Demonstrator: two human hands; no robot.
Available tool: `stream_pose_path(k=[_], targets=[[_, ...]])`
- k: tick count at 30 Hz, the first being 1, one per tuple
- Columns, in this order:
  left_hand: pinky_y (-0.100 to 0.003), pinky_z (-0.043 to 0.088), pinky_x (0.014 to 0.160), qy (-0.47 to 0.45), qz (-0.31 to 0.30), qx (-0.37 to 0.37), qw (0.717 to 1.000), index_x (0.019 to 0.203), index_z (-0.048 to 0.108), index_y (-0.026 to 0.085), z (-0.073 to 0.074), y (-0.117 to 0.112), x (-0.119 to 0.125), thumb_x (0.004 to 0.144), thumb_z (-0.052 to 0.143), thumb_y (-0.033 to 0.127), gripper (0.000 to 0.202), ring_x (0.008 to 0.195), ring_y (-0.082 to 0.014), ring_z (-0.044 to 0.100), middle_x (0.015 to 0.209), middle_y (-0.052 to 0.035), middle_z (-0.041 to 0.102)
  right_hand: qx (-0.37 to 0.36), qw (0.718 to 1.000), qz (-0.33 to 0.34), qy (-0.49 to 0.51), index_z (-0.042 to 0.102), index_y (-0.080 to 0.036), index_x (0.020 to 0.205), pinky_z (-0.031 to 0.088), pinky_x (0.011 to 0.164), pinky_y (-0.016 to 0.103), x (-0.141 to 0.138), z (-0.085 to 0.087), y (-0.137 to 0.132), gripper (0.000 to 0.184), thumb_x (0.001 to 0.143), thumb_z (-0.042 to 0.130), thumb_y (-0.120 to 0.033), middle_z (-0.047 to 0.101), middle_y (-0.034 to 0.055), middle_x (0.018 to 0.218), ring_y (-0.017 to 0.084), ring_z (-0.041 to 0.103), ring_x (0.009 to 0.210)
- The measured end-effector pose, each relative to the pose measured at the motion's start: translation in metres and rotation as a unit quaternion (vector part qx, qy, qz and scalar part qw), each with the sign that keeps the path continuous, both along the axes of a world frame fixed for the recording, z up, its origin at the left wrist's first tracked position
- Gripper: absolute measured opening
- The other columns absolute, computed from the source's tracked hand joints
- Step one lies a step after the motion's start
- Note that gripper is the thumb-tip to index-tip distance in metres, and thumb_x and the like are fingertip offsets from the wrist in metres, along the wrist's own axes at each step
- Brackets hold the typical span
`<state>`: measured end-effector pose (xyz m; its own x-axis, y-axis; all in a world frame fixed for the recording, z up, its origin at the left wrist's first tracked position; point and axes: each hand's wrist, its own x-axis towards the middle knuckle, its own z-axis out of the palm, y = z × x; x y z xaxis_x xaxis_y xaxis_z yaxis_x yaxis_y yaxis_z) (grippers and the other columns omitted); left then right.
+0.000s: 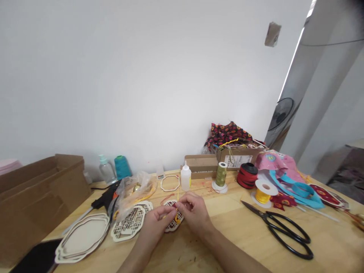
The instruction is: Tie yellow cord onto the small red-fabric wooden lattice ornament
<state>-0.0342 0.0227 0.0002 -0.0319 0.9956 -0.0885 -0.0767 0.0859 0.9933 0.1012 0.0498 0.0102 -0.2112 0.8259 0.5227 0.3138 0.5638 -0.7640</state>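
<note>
My left hand (157, 220) and my right hand (194, 211) meet over a small pale wooden lattice piece (172, 223) lying on the wooden table (233, 231). Both hands have their fingers pinched together on a thin yellow cord (178, 212) that runs across the lattice piece and loops at its near edge. A red cord (167, 197) curls just beyond the piece. More lattice cut-outs (129, 223) lie to the left of my left hand.
Large black scissors (284, 227) lie at right. Spools of yellow (263, 193), red (247, 175) and olive (221, 173) cord, a glue bottle (185, 176), a glue gun (106, 197), stacked white frames (82, 237), a plastic bag (136, 191) and cardboard boxes (34, 197) surround the work area.
</note>
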Motion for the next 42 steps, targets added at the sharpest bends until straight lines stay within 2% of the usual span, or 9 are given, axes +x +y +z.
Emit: stream_pose_path(k=[5, 10, 15, 25, 32, 38, 42], targets=[[-0.021, 0.04, 0.052, -0.001, 0.005, -0.003, 1.0, 0.068, 0.069, 0.013, 0.0014, 0.0005, 0.0005, 0.054, 0.068, 0.03, 0.022, 0.054, -0.0144, 0.056, 0.056, -0.0015, 0.067, 0.008, 1.0, 0.0, -0.005, 0.058, -0.017, 0.059, 0.031, 0.047, 0.02, 0.0003, -0.0011, 0.0006, 0.014, 0.071, 0.053, -0.02, 0.047, -0.0025, 0.053, 0.009, 0.041, 0.051], [-0.021, 0.04, 0.053, -0.02, 0.001, -0.008, 1.0, 0.074, 0.069, 0.013, 0.0048, -0.0018, 0.0017, 0.056, 0.067, 0.03, 0.024, 0.056, -0.0144, 0.057, 0.058, -0.002, 0.068, 0.008, 1.0, 0.0, -0.003, 0.057, -0.017, 0.058, 0.031, 0.048, 0.02, 0.001, 0.0008, -0.0005, 0.015, 0.072, 0.052, -0.021, 0.047, -0.0023, 0.054, 0.01, 0.041, 0.051], [-0.021, 0.04, 0.051, -0.053, -0.004, -0.014, 0.998, 0.072, 0.069, 0.013, 0.0079, -0.0031, 0.0031, 0.055, 0.068, 0.028, 0.022, 0.053, -0.0144, 0.057, 0.051, -0.0013, 0.066, 0.002, 1.0, 0.005, 0.007, 0.056, -0.016, 0.058, 0.031, 0.049, 0.02, 0.0009, 0.0019, -0.0013, 0.016, 0.072, 0.051, -0.02, 0.047, -0.0024, 0.054, 0.01, 0.042, 0.052], [-0.024, 0.042, 0.056, -0.077, -0.027, -0.007, 0.997, 0.076, 0.068, 0.014, 0.0016, -0.0004, -0.0003, 0.06, 0.065, 0.026, 0.02, 0.053, -0.014, 0.057, 0.056, -0.0018, 0.067, 0.003, 1.0, 0.011, 0.011, 0.057, -0.016, 0.06, 0.031, 0.049, 0.02, 0.002, 0.0003, 0.0, 0.015, 0.073, 0.051, -0.019, 0.046, -0.0025, 0.054, 0.009, 0.041, 0.051], [-0.023, 0.041, 0.057, -0.067, -0.033, -0.008, 0.997, 0.07, 0.067, 0.012, 0.0023, -0.0008, 0.0018, 0.061, 0.064, 0.029, 0.019, 0.056, -0.0137, 0.057, 0.058, -0.0024, 0.066, 0.013, 1.0, 0.004, 0.02, 0.058, -0.016, 0.061, 0.031, 0.048, 0.02, 0.0017, -0.0005, 0.0007, 0.013, 0.072, 0.052, -0.02, 0.045, -0.0028, 0.054, 0.009, 0.04, 0.05], [-0.02, 0.038, 0.048, -0.035, -0.024, -0.014, 0.999, 0.065, 0.066, 0.013, 0.002, 0.0003, 0.0013, 0.057, 0.067, 0.029, 0.018, 0.049, -0.0118, 0.055, 0.052, 0.0006, 0.065, 0.014, 1.0, 0.006, 0.021, 0.058, -0.015, 0.061, 0.031, 0.048, 0.021, 0.0016, -0.0003, 0.0006, 0.013, 0.071, 0.053, -0.019, 0.046, -0.0024, 0.054, 0.01, 0.041, 0.05], [-0.02, 0.039, 0.049, -0.013, -0.018, -0.012, 1.0, 0.065, 0.066, 0.013, 0.004, -0.0002, 0.0016, 0.056, 0.067, 0.03, 0.019, 0.051, -0.0134, 0.056, 0.053, 0.0002, 0.065, 0.011, 0.999, 0.011, 0.028, 0.058, -0.015, 0.06, 0.032, 0.049, 0.021, 0.0012, 0.0013, -0.0004, 0.012, 0.071, 0.053, -0.019, 0.047, -0.0021, 0.055, 0.01, 0.042, 0.051]])
